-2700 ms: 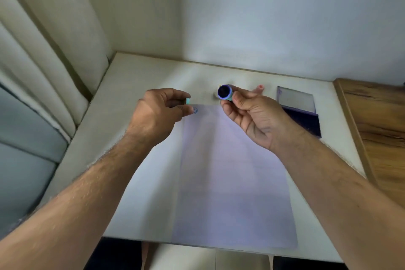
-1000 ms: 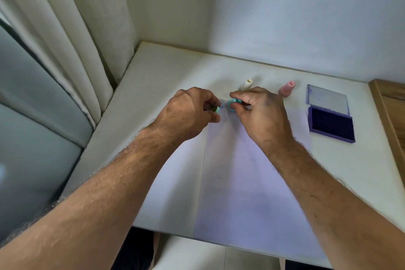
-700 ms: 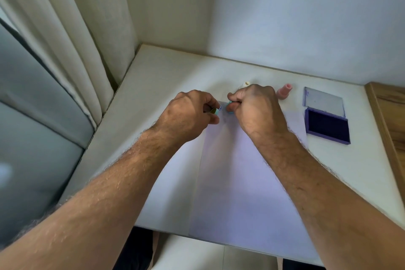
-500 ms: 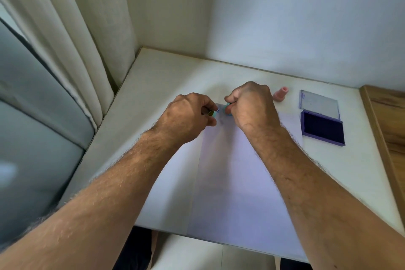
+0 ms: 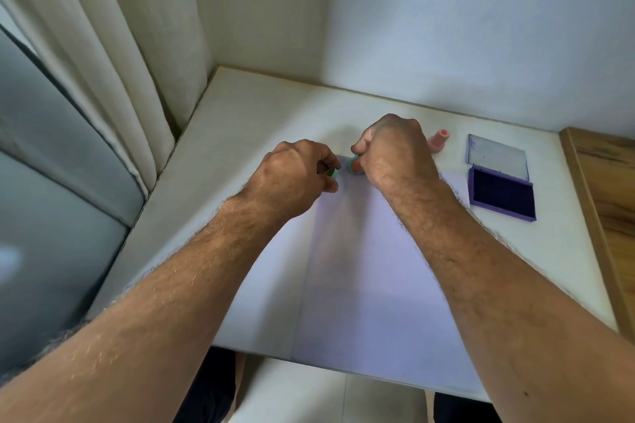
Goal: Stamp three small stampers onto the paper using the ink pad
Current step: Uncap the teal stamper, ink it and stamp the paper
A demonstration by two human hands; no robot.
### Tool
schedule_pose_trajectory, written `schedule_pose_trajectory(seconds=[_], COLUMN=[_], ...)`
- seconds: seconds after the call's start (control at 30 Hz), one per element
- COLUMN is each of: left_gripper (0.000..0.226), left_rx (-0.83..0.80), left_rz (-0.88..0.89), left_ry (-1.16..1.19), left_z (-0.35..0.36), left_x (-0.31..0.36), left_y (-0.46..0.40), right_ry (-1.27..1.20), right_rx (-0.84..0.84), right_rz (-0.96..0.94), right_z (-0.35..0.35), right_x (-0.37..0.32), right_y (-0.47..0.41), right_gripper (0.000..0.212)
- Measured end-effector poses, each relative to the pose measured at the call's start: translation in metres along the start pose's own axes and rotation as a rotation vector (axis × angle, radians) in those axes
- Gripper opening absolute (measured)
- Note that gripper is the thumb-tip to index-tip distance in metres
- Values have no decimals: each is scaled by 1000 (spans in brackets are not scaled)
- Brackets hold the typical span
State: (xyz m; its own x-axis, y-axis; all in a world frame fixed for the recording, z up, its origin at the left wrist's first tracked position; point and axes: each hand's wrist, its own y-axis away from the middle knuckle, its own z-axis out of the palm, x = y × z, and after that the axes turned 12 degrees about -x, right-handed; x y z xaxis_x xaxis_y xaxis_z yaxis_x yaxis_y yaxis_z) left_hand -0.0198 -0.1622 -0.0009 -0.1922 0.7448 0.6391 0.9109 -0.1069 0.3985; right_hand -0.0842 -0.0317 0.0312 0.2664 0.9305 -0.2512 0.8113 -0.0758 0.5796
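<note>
Head view is showing me leaning over the pale worktop, with the sheet of paper lying lengthwise away from me, its far edge under my two hands. Off to my right the purple ink pad is sitting open on the worktop, its dark pad bare, its clear lid folded back beyond it; nothing is resting in either half. A pink stamper is lying just behind my right hand, pointing toward the lid.

My right hand is curling tight around a teal stamper, knuckles up, and I am pressing it down at the paper's far left corner; only a sliver of teal is showing under my thumb. My left hand is pinching a small greenish cap just beside it, the two pieces near but apart.

What I judge matters next: the stamper is standing roughly upright under my right fist, so I am lifting straight up, not sliding, or the print will smear. The ink pad lies to the right, nearer my right hand. I cannot tell whether a third stamper is hiding behind my hand.
</note>
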Motion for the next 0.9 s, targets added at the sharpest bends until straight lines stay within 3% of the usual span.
schedule_pose_trajectory(seconds=[0.1, 0.27, 0.6, 0.77, 0.9], left_gripper=[31, 31, 33, 31, 31], left_rx=[-5, -1, -24, -30, -30], left_rz=[-8, -13, -18, -21, -30], left_ry=[5, -55, -83, -108, -99], left_z=[0, 2, 0, 0, -2], left_x=[2, 5, 4, 5, 8], left_y=[0, 1, -5, -7, -7], right_ry=[-99, -30, -65, -85, -79], right_rx=[-53, 62, 18, 130, 279], right_rz=[-2, -52, -72, -115, -317], right_z=[0, 3, 5, 9, 26], right_x=[-5, 6, 2, 5, 23], right_y=[-6, 2, -6, 1, 13], right_gripper=[24, 22, 25, 23, 24])
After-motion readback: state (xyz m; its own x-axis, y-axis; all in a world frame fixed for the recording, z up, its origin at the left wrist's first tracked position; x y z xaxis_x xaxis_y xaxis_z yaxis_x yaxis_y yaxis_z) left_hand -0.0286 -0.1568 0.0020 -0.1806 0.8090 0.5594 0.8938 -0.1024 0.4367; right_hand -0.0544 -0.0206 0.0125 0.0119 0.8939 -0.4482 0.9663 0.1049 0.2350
